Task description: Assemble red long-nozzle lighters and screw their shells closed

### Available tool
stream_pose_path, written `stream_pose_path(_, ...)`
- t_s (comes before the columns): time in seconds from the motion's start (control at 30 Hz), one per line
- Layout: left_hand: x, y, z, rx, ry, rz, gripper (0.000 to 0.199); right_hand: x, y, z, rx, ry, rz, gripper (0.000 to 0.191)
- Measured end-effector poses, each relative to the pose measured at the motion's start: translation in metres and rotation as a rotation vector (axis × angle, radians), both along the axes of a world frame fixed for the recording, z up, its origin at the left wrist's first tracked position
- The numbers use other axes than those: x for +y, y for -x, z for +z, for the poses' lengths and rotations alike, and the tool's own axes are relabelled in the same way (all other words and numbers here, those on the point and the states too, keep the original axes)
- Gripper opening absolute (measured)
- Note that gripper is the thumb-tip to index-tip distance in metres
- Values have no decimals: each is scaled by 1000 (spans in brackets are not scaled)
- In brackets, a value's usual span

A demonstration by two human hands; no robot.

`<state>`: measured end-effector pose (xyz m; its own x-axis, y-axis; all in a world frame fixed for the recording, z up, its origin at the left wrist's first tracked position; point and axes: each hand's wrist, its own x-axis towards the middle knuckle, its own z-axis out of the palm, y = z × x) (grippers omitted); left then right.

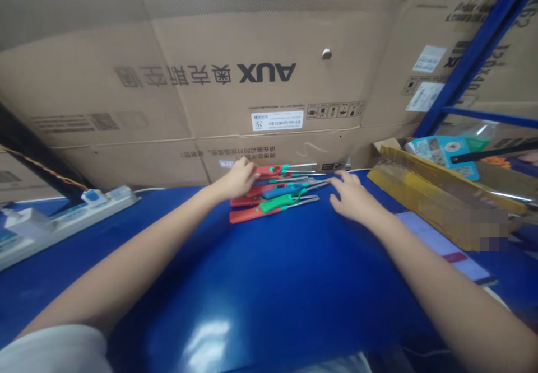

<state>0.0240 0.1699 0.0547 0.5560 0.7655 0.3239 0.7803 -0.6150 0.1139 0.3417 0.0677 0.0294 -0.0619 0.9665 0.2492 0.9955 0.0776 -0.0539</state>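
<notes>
A pile of long-nosed lighters lies on the blue table, handles to the left and metal stems to the right. At the back of the pile, my left hand [239,180] has its fingers curled round the handle end of a red lighter [269,169]. To the right of the metal tips is my right hand [351,195], fingers apart and holding nothing. A green lighter [277,201] rests on top near the front, with a blue lighter [279,191] just behind it. The frontmost red lighter [246,215] is partly covered by the green one.
Behind the blue table [269,283] stands a large cardboard sheet [202,37]. A white power strip [63,230] with plugs lies at left. To the right are a phone-like screen [441,244], a yellow-taped cardboard box [437,194] and a blue metal frame [479,48].
</notes>
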Motion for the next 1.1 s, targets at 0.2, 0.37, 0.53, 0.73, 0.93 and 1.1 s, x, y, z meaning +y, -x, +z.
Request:
stream_pose_path(0.2, 6, 0, -17, -11, -89, -70, 47, -1, 20, -20, 55, -59, 206, 50)
stream_pose_path(0.37, -1, 5, -23, 1, -61, -226, 60, -2, 30, -28, 106, -76, 285, 64)
stream_pose_path(0.53, -8, 14, -31, 41, -14, -293, 57, -2, 26, -27, 44, -48, 351, 74)
stream_pose_path(0.73, -11, 23, -33, -1, 48, -386, 53, 6, 16, -24, 3, 28, 397, 71)
stream_pose_path(0.93, -15, 26, -27, 9, 78, -400, 52, 5, 17, -25, 75, 117, 421, 68)
stream_pose_path(1.1, -43, 28, -28, -27, 95, -287, 47, -3, 19, -21, 151, 75, 481, 60)
